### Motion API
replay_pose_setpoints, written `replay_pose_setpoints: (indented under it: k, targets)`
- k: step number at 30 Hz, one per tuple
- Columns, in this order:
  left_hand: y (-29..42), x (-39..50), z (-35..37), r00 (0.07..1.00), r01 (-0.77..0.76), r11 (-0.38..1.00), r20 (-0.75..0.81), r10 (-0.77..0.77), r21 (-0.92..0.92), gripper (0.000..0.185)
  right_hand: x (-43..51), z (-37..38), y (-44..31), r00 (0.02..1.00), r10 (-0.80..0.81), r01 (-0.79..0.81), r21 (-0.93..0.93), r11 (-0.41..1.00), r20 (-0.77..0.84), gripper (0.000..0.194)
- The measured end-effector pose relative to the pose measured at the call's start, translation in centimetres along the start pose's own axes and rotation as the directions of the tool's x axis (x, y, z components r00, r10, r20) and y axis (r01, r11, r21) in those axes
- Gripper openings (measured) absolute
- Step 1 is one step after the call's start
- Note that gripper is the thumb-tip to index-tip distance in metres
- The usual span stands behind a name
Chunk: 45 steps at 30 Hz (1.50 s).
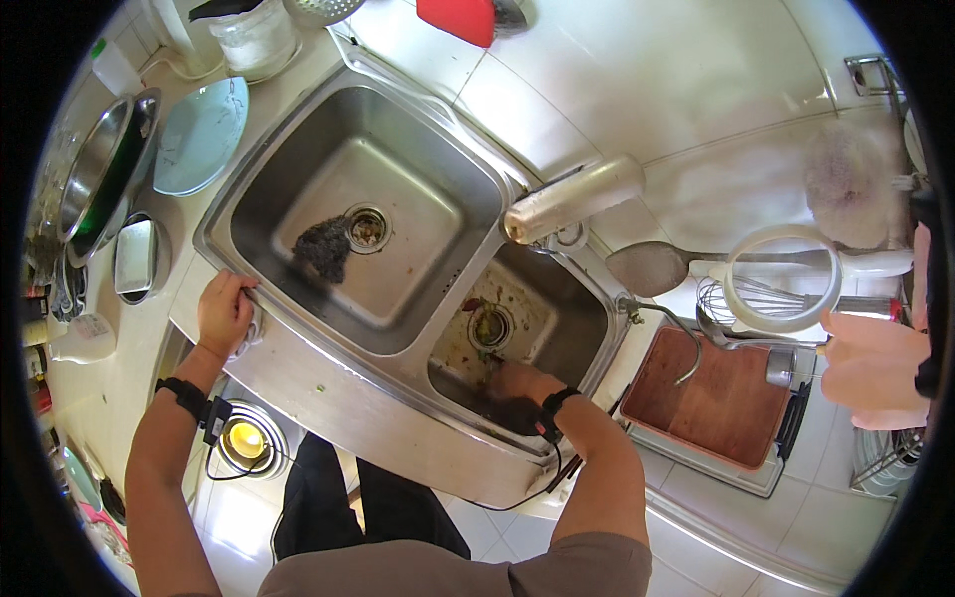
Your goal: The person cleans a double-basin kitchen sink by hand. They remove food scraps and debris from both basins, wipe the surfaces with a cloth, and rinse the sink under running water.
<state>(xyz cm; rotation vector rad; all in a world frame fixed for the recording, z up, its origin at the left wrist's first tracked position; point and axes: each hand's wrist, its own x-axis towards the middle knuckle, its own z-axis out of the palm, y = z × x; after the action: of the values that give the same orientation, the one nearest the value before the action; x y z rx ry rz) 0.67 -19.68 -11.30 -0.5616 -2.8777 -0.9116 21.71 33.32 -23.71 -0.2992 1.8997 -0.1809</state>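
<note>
My left hand (pixel 224 310) rests at the counter's front edge with its fingers curled, touching a pale cloth (pixel 251 339); whether it grips the cloth is unclear. My right hand (pixel 518 382) reaches down into the smaller sink basin (pixel 582 328), near its drain (pixel 490 328). Its fingertips are shaded and blurred, so what they hold cannot be made out. Greenish and reddish food scraps (pixel 486 307) lie on and around that drain. In the larger steel basin (pixel 403 201), a dark scouring pad (pixel 323 250) sits beside the other drain (pixel 368 227).
A metal faucet (pixel 574 198) juts over the divider between the basins. Light-blue plates (pixel 201 138), metal bowls (pixel 108 175) and a soap dish (pixel 136 256) stand on the left. At right are a thin curved spout (pixel 694 343), a brown board (pixel 701 395) and hanging utensils (pixel 649 269).
</note>
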Motion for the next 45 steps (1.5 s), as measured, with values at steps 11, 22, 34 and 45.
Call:
replay_pose_setpoints:
  k: [11, 22, 34, 45]
  targets:
    - [-0.2, 0.1, 0.2, 1.0, -0.013, 1.0, -0.014, 0.013, 0.0, 0.023, 3.3, 1.8, 0.8, 0.993, -0.091, 0.111, 0.321, 0.941, -0.076, 0.048]
    - [0.0, 0.1, 0.1, 1.0, 0.01, 1.0, -0.004, -0.01, -0.026, 0.022, 3.0, -9.1, -1.7, 0.569, 0.641, 0.028, 0.792, 0.61, -0.514, 0.06]
    - [0.4, 0.2, 0.0, 1.0, 0.012, 1.0, -0.002, -0.012, -0.004, 0.021, 5.2, -7.8, -2.9, 0.712, 0.148, -0.025, 0.186, 0.982, -0.686, 0.037]
    - [0.1, 0.2, 0.0, 1.0, 0.0, 1.0, -0.006, 0.0, -0.027, 0.022, 6.3, -4.5, -0.3, 0.809, 0.37, -0.168, 0.424, 0.89, -0.456, 0.061]
